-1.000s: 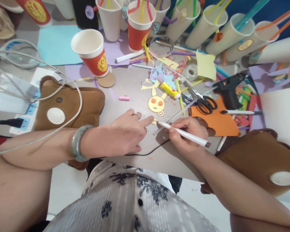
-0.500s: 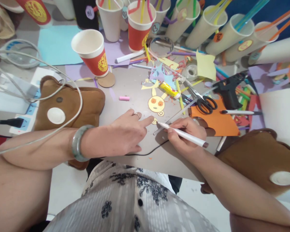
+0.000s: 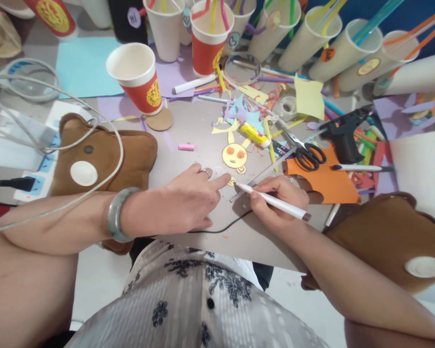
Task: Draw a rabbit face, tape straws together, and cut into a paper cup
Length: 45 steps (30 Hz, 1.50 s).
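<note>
Near the front edge of the bench, a small yellow disc lies partly hidden by the L hand, index fingertip at its L side. L grip is loose, other fingers part-curled. R hand has its grip closed on a white marker, pen-style, tip at disc's R side; can't tell if it touches. Just beyond disc: yellow bunny cutout w/ orange eyes, heart-marked disc at its chin. Pink cylinder to L; yellow tube, scissors & glue gun to R.
</note>
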Tool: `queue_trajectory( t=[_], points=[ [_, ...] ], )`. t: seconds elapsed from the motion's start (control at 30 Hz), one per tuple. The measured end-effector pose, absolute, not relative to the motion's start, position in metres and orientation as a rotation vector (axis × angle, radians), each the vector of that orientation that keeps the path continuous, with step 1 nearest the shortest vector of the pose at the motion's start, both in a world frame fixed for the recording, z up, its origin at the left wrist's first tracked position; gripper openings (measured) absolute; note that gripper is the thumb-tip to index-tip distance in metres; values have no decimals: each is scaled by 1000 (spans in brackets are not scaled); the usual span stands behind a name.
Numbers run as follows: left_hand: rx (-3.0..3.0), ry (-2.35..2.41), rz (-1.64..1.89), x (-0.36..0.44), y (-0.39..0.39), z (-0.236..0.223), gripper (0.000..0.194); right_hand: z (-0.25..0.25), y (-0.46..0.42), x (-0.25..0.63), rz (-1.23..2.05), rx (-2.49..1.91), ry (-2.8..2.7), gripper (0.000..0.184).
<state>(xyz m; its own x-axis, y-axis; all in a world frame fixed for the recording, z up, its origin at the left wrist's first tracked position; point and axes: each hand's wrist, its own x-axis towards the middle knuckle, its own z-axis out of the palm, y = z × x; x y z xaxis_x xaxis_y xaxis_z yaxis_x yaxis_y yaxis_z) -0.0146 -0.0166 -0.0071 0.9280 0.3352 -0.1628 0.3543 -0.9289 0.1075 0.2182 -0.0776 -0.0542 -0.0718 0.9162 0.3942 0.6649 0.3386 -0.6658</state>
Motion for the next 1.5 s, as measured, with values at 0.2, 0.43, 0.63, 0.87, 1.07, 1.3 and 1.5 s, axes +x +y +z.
queue_trajectory(
  t=[0.2,0.43,0.63,0.87,1.07,1.3,1.5],
  points=[
    [2949,524,-188,-15,-16,-8,41,-54,-77,219,394,-1371,-1824,11],
    [2958,524,-182,-15,-16,-10,41,-54,-78,219,405,-1369,-1832,11],
    [2974,517,-171,-16,-16,-11,43,-53,-78,219,393,-1374,-1851,11],
    [2973,520,-179,-16,-16,-10,43,-54,-78,218,400,-1382,-1845,11],
    [2957,518,-198,-14,-16,-9,43,-53,-78,220,443,-1369,-1850,11],
    [2973,521,-168,-16,-17,-10,45,-54,-77,219,410,-1343,-1848,12],
    [2968,535,-165,-15,-17,-12,45,-55,-78,219,402,-1340,-1801,11]
  ],
)
